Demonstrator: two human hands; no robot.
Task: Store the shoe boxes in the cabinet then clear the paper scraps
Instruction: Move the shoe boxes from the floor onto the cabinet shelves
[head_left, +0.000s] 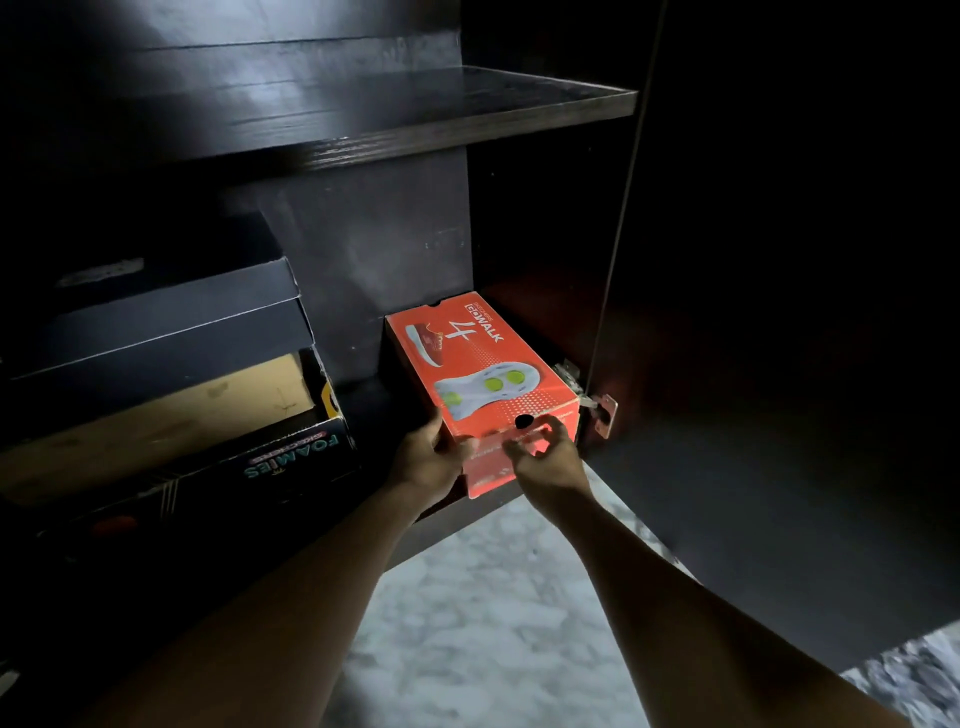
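Dark cabinet (363, 119), left hand (427, 461) and right hand (546, 460) holding orange shoe box (470, 364)

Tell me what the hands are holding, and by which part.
The orange cardboard shoe box, by its near end: the left hand grips the near left corner, and the right hand pinches the top edge of the end face.

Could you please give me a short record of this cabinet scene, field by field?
item handled: orange cardboard shoe box, low in the dark wooden cabinet
left hand: holds the box's near left corner
right hand: holds the box's near end
to the left: dark blue lidded box stacked on a black cardboard box printed FOAMIES
cabinet door: open, at right
paper scraps: none in view
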